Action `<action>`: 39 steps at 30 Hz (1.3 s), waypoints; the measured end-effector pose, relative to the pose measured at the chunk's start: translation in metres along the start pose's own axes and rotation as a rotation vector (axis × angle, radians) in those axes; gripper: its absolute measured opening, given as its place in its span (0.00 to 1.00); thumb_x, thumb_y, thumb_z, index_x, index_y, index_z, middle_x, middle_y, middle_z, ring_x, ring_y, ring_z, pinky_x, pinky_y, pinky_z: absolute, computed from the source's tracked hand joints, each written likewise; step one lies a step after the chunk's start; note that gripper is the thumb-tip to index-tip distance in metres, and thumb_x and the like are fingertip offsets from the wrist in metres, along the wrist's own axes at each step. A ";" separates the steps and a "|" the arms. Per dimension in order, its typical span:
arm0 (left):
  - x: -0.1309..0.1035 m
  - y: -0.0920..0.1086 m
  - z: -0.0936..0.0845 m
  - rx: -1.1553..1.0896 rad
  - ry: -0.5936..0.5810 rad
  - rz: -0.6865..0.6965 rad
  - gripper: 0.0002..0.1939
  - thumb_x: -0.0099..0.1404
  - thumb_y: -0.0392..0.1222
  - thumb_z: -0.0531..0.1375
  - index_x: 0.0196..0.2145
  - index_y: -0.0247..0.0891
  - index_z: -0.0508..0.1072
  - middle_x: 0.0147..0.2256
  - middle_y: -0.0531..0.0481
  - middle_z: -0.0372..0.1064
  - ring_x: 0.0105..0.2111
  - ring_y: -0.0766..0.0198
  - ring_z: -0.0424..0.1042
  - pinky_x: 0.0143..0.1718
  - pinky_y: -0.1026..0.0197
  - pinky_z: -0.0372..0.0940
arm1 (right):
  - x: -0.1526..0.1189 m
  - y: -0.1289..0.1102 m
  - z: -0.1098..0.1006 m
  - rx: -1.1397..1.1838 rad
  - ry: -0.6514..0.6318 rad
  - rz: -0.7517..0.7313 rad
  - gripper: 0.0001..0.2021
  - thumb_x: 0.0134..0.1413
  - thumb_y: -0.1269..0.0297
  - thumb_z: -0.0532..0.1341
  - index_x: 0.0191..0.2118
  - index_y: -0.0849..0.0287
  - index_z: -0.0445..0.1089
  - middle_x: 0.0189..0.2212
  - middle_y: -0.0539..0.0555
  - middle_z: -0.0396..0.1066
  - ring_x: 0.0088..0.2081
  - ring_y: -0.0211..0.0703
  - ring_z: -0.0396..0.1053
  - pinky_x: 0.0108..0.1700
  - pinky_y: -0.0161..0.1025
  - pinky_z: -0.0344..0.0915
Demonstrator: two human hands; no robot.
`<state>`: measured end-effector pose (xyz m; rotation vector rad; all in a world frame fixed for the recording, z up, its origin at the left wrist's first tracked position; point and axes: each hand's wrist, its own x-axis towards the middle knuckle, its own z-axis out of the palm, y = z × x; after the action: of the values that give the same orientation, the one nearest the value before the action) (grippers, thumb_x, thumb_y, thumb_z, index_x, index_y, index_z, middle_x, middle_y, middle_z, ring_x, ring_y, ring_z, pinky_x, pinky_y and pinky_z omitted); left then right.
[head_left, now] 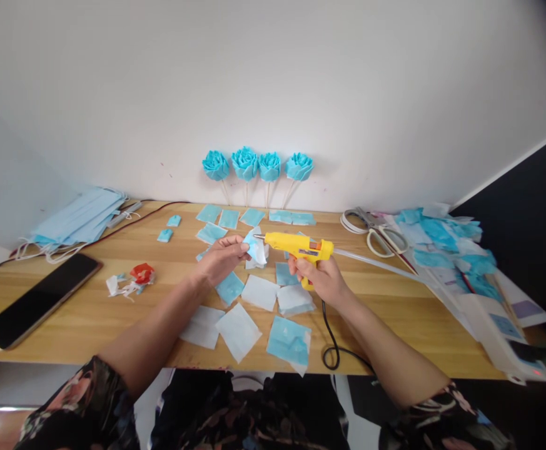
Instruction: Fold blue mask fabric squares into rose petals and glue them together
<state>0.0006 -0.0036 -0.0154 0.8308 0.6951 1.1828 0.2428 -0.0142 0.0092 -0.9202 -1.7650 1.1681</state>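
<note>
My left hand (223, 256) pinches a small light-blue piece of mask fabric (256, 247) above the middle of the table. In my right hand (322, 275) is a yellow glue gun (286, 242), with my fingers wrapped round its handle. Its metal nozzle points left and meets the upper part of the fabric piece, or lies just in front of it; I cannot tell which. A clear glue stick (376, 265) sticks out of the gun's back. Below and around my hands lie several cut squares of blue and white fabric (289, 340).
Several blue fabric roses (244, 164) on sticks lean against the wall. On the left are stacked face masks (73, 215), a phone (40, 300) and red and white scraps (141, 274). Scissors (388, 240), a tape roll (353, 221), blue scraps (441, 234) and a power strip (498, 337) lie right.
</note>
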 end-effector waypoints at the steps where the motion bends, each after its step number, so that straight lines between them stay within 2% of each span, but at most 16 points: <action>1: 0.000 0.000 0.000 -0.001 -0.001 0.002 0.13 0.49 0.44 0.74 0.23 0.34 0.75 0.22 0.53 0.69 0.26 0.68 0.68 0.34 0.63 0.60 | 0.000 -0.001 0.000 -0.007 0.001 -0.002 0.25 0.57 0.40 0.59 0.26 0.59 0.69 0.24 0.52 0.70 0.23 0.36 0.63 0.25 0.36 0.59; 11: 0.000 -0.001 0.000 0.005 0.002 0.002 0.12 0.50 0.44 0.73 0.24 0.35 0.76 0.23 0.52 0.70 0.26 0.68 0.68 0.34 0.63 0.61 | -0.002 -0.002 0.000 -0.089 0.022 0.030 0.22 0.57 0.44 0.59 0.25 0.59 0.69 0.22 0.51 0.69 0.22 0.36 0.62 0.24 0.34 0.60; 18: 0.002 0.004 0.000 -0.062 0.031 0.065 0.13 0.51 0.42 0.73 0.21 0.35 0.72 0.21 0.54 0.64 0.26 0.68 0.66 0.34 0.62 0.61 | -0.005 -0.011 -0.003 -0.174 -0.038 -0.051 0.18 0.59 0.49 0.58 0.29 0.57 0.72 0.32 0.55 0.75 0.29 0.41 0.65 0.32 0.39 0.64; 24: 0.002 0.007 0.003 -0.086 0.048 0.074 0.15 0.51 0.41 0.72 0.19 0.35 0.69 0.21 0.53 0.64 0.25 0.69 0.64 0.33 0.61 0.61 | -0.006 -0.009 -0.005 -0.091 -0.016 -0.061 0.20 0.59 0.46 0.58 0.28 0.58 0.72 0.25 0.52 0.68 0.25 0.39 0.61 0.30 0.38 0.62; 31: 0.001 0.007 0.005 -0.076 0.051 0.054 0.16 0.51 0.40 0.72 0.18 0.36 0.68 0.20 0.54 0.63 0.25 0.68 0.64 0.33 0.61 0.60 | -0.005 -0.011 -0.001 -0.095 -0.008 -0.014 0.17 0.55 0.48 0.61 0.28 0.58 0.71 0.25 0.52 0.69 0.26 0.39 0.64 0.28 0.37 0.63; 39: 0.001 0.007 0.005 -0.092 0.045 0.052 0.17 0.50 0.41 0.73 0.19 0.35 0.68 0.19 0.55 0.61 0.24 0.69 0.64 0.32 0.62 0.60 | -0.004 -0.011 -0.002 -0.192 0.005 -0.014 0.18 0.56 0.48 0.61 0.25 0.56 0.68 0.24 0.52 0.69 0.27 0.41 0.65 0.32 0.40 0.66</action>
<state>0.0015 -0.0022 -0.0065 0.7515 0.6542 1.2744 0.2453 -0.0204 0.0189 -1.0198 -1.9004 0.9991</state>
